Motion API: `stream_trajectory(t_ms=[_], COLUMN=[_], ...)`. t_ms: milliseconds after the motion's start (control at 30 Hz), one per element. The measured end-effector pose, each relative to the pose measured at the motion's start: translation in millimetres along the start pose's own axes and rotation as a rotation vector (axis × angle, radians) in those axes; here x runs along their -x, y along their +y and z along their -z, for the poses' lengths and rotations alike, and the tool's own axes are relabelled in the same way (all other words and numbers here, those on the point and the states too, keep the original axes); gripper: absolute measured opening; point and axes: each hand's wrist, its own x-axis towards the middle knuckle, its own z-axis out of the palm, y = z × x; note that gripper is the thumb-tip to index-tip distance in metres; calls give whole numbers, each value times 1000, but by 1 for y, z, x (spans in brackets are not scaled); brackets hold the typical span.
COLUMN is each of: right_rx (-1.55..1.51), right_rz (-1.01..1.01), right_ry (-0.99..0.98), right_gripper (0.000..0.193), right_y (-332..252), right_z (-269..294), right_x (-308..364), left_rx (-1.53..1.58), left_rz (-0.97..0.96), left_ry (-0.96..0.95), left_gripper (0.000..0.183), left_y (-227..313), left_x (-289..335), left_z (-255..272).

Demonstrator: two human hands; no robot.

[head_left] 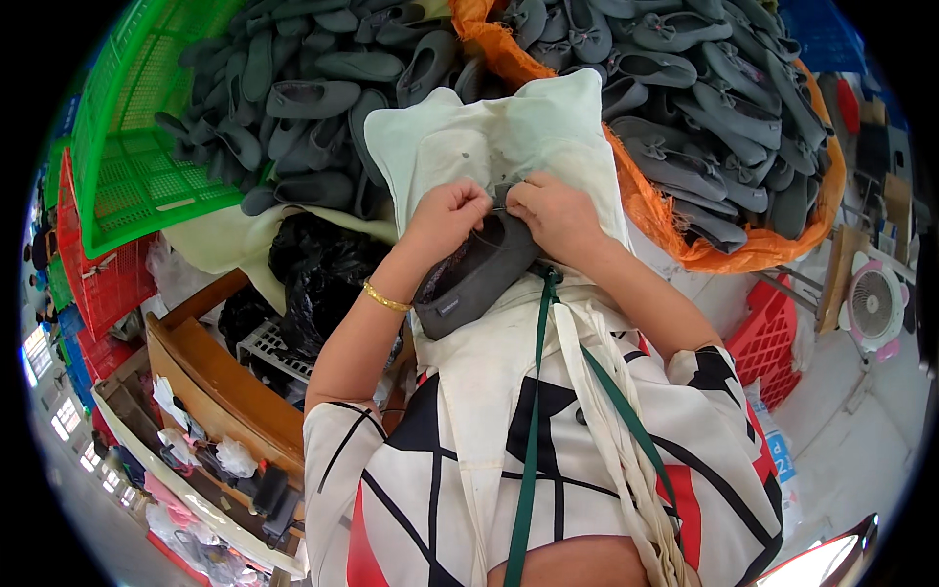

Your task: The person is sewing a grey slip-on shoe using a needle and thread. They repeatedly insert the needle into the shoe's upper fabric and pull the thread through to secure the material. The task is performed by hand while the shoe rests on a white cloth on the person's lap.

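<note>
A dark grey fabric slip-on shoe point(473, 293) lies across my lap on a pale cloth point(567, 108), with a small tag on its side near the closer end. My left hand point(452, 217) is closed in a pinch at the far end of the shoe's opening; what its fingertips hold is too small to make out. Close beside it, my right hand point(556, 210) pinches the shoe's far edge, where a small dark grey piece shows between the hands. The fingers partly cover that end of the shoe.
Similar grey shoes point(313, 98) fill a green plastic crate point(132, 186) at the far left. More lie in an orange sack point(719, 256) at the far right. A wooden drawer point(230, 362) and black plastic bag point(318, 274) are at left; a small fan point(873, 303) is at right.
</note>
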Motion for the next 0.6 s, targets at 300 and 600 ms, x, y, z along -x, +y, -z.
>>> stream_trajectory(t_ms=[300, 600], right_rx=[-714, -2043], right_rz=[-147, -948], right_ry=[65, 604], right_gripper=[7, 10], right_y=[-3, 171], right_z=[-13, 49], right_x=[5, 144], left_rx=[159, 642], left_rz=[137, 235], left_ry=[-61, -144], left_gripper=[15, 13], left_y=[-1, -12], left_x=[4, 5], left_z=[3, 7])
